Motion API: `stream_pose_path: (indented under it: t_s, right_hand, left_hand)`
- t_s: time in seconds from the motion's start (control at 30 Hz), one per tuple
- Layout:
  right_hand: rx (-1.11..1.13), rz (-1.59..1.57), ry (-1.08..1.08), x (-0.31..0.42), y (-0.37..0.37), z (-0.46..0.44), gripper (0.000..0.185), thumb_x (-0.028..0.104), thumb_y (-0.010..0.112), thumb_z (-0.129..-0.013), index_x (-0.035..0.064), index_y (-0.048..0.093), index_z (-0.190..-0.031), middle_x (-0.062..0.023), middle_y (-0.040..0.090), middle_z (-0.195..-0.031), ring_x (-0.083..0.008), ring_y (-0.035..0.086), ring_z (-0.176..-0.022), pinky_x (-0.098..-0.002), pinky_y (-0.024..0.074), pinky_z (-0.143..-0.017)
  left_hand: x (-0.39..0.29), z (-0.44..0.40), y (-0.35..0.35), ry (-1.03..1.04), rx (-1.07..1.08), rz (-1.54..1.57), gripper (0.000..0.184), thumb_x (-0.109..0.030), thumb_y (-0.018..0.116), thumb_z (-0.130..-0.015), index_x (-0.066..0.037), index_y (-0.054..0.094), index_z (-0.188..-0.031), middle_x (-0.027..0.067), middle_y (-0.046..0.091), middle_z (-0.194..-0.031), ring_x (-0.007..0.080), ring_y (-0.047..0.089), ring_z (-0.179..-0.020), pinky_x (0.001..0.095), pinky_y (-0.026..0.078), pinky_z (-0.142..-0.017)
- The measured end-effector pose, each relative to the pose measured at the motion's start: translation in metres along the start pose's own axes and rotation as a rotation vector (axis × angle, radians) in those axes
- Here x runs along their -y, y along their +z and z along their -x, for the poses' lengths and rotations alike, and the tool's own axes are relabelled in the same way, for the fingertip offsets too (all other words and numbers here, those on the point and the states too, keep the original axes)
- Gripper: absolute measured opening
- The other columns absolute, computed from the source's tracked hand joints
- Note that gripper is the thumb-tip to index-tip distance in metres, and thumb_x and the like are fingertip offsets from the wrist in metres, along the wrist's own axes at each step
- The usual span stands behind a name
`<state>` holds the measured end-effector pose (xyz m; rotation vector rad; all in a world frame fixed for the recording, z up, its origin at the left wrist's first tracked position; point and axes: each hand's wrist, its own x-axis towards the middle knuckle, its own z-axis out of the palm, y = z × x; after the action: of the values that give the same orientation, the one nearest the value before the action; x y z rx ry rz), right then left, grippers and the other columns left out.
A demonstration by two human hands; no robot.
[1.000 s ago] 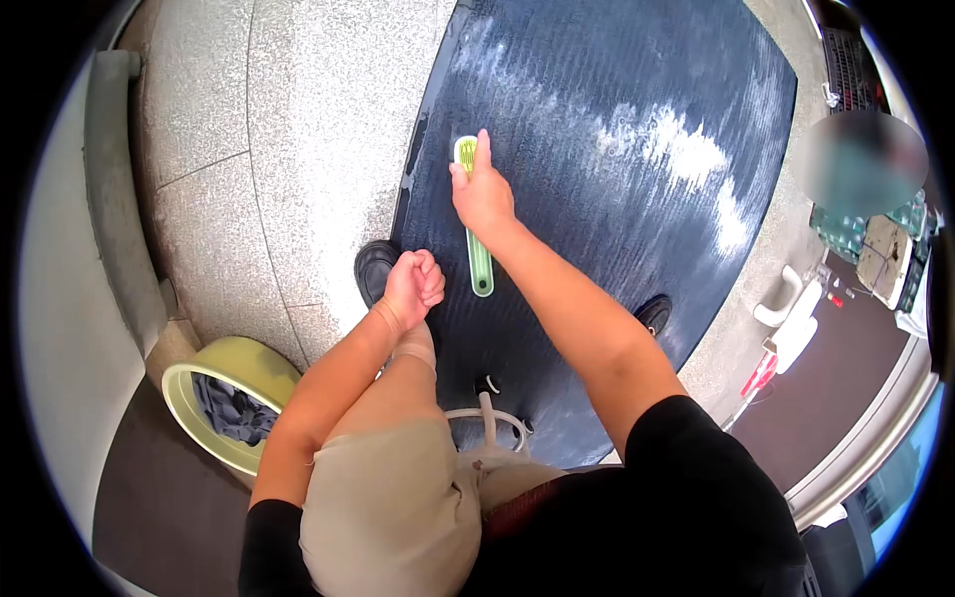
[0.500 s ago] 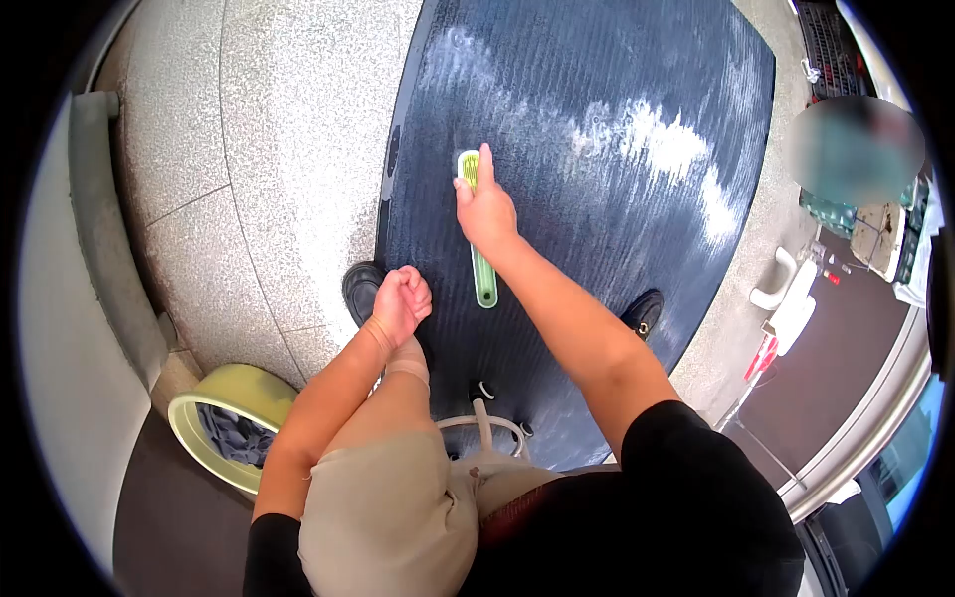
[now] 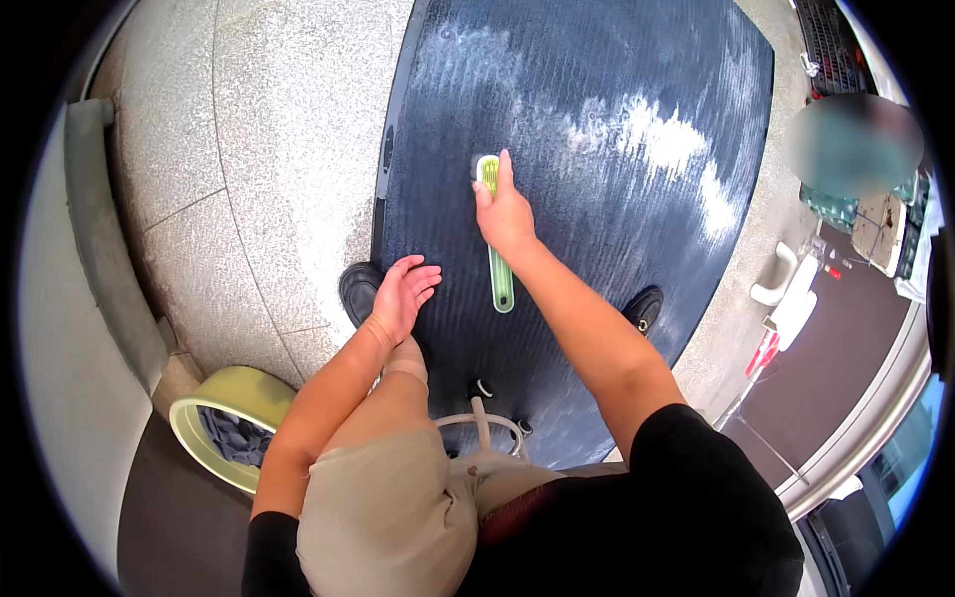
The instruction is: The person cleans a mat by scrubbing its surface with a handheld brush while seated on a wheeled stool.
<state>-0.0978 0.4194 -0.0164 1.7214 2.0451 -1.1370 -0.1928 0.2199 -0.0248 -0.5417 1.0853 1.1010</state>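
In the head view my right hand is closed around a green scrubbing brush. The brush lies against a dark ribbed mat, its handle end toward me and its bristles hidden beneath the head. Patches of white foam streak the mat ahead and to the right of the brush. My left hand holds nothing; its fingers are spread apart above my left shoe, with the forearm along my left leg.
A yellow-green tub with dark cloth in it stands at the left. Between my legs is a wheeled stool base. Pale stone paving borders the mat. On the right are a white bottle, a crate and other items.
My right hand and the brush have shifted slightly to the right across the mat. My left hand has gone from a loose fist to spread fingers.
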Motion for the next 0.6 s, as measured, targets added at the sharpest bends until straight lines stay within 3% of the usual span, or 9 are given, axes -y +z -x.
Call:
stream_pose_path:
  t_s: [0.07,0.13,0.2,0.27,0.33,0.6]
  right_hand:
    - [0.047,-0.007,-0.018,-0.037,0.021,0.049,0.071,0.035,0.048,-0.092,0.0132,0.01,-0.149,-0.0279,0.063,-0.1,-0.0432,0.063,-0.09,-0.0481,0.0482,-0.082]
    - [0.04,0.014,-0.008,-0.039,0.013,0.04,0.072,0.035,0.048,-0.092,0.013,0.01,-0.149,-0.0279,0.063,-0.099,-0.0434,0.062,-0.09,-0.0484,0.0481,-0.082]
    - [-0.066,0.013,-0.046,-0.031,0.003,0.002,0.07,0.034,0.048,-0.092,0.0121,0.012,-0.148,-0.0277,0.064,-0.097,-0.0441,0.062,-0.091,-0.0488,0.0476,-0.081]
    - [-0.172,-0.114,0.097,0.007,-0.03,-0.06,0.068,0.034,0.048,-0.092,0.0088,0.016,-0.147,-0.0279,0.063,-0.101,-0.0443,0.061,-0.094,-0.0476,0.0465,-0.085]
    - [-0.205,-0.147,0.099,0.021,-0.046,-0.096,0.069,0.034,0.047,-0.093,0.0049,0.014,-0.146,-0.0281,0.062,-0.105,-0.0435,0.059,-0.1,-0.0468,0.0458,-0.088]
    - [0.052,0.022,-0.021,-0.039,0.015,0.048,0.07,0.034,0.049,-0.093,0.0163,0.01,-0.148,-0.0262,0.063,-0.103,-0.0427,0.062,-0.091,-0.0485,0.0479,-0.081]
  left_hand:
    - [0.0,0.002,0.0,-0.006,-0.001,-0.015,0.039,-0.039,0.041,-0.094,-0.012,0.046,-0.121,0.0108,0.06,-0.115,0.0202,0.056,-0.106,0.0324,0.041,-0.092]
    - [-0.001,-0.001,0.001,-0.017,0.011,-0.042,0.044,-0.042,0.04,-0.094,-0.012,0.044,-0.127,0.0111,0.059,-0.118,0.0201,0.055,-0.108,0.0324,0.04,-0.093]
    - [0.0,0.002,0.0,0.01,0.025,-0.045,0.048,-0.045,0.039,-0.095,-0.012,0.043,-0.13,0.0105,0.059,-0.118,0.0198,0.054,-0.109,0.0322,0.039,-0.095]
    - [0.002,0.001,0.0,0.018,0.027,-0.05,0.049,-0.047,0.038,-0.096,-0.012,0.043,-0.13,0.0102,0.059,-0.119,0.02,0.054,-0.11,0.0323,0.038,-0.096]
    - [0.002,0.001,-0.002,0.024,0.044,-0.045,0.05,-0.048,0.038,-0.096,-0.012,0.042,-0.13,0.0105,0.058,-0.119,0.0201,0.053,-0.111,0.0328,0.038,-0.096]
    - [0.003,-0.001,-0.005,0.031,0.053,-0.054,0.054,-0.052,0.037,-0.096,-0.011,0.042,-0.13,0.0108,0.058,-0.118,0.02,0.053,-0.11,0.0333,0.037,-0.096]
